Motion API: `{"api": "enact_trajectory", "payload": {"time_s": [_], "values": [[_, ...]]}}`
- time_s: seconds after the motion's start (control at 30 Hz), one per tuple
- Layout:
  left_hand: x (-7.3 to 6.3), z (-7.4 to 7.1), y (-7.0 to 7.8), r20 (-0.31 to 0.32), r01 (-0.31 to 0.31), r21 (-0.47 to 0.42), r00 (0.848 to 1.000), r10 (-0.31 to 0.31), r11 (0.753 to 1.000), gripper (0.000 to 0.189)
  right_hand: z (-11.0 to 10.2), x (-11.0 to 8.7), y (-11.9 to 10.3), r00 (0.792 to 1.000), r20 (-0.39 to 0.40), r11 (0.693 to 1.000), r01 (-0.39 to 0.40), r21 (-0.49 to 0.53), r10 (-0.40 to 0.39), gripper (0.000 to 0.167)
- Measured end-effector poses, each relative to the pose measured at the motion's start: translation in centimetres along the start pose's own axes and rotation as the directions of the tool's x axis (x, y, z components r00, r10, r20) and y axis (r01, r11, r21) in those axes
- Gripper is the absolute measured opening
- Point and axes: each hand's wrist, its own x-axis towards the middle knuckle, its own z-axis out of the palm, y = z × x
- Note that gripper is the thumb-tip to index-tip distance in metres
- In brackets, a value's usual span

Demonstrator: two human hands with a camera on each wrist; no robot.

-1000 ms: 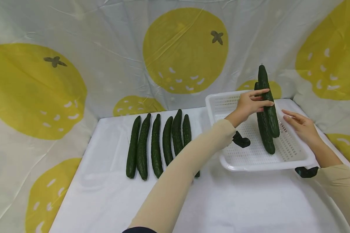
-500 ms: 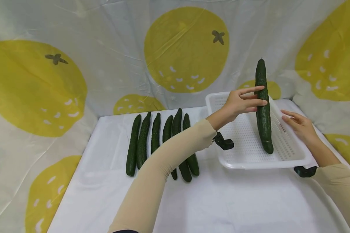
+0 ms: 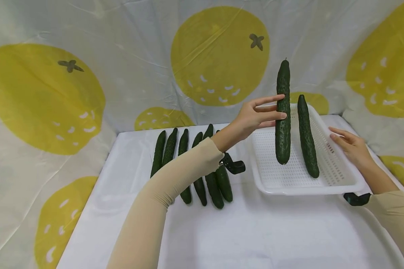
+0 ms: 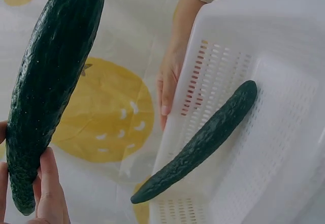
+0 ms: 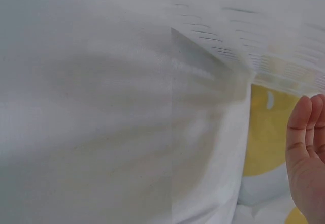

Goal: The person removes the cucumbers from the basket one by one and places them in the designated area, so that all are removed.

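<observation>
My left hand (image 3: pixel 256 115) pinches a long dark green cucumber (image 3: pixel 283 142) between thumb and fingers, holding it nearly upright over the left part of a white perforated basket (image 3: pixel 306 191). In the left wrist view this cucumber (image 4: pixel 53 71) stands tilted, with fingertips near its narrower lower end. Inside the basket a second cucumber (image 3: pixel 308 140) leans along the right side. My right hand (image 3: pixel 351 147) rests at the basket's outer right wall, its fingers extended. The right wrist view shows those fingers (image 5: pixel 299 132) straight and together, close under the basket's side.
Several cucumbers (image 3: pixel 215 190) lie side by side on the white-covered table (image 3: pixel 205 239), left of the basket; my left forearm partly covers them. A cloth backdrop (image 3: pixel 128 86) with yellow fruit prints rises behind and at both sides.
My left hand has moved left and slightly up with its cucumber, away from the cucumber in the basket, which now shows separately. The right hand stays at the basket's side.
</observation>
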Motion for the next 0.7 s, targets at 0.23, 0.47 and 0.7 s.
{"api": "enact_trajectory", "payload": {"time_s": [0.23, 0.47, 0.7], "values": [[-1.6, -2.7, 0.6, 0.004, -0.037, 0.073, 0.999, 0.036, 0.997, 0.051, -0.3, 0.2, 0.5, 1.000, 0.001, 1.000, -0.002, -0.011, 0.002, 0.034], [-3.3, -5.4, 1.1, -0.043, -0.056, 0.126, 0.997, 0.062, 0.990, 0.051, -0.1, 0.4, 0.4, 1.000, 0.006, 1.000, -0.023, -0.005, 0.023, 0.034], [-5.7, -8.1, 1.6, -0.067, -0.056, 0.173, 0.995, 0.069, 0.983, 0.052, -0.1, 0.5, 0.6, 1.000, 0.011, 1.000, -0.024, -0.004, 0.024, 0.034]]}}
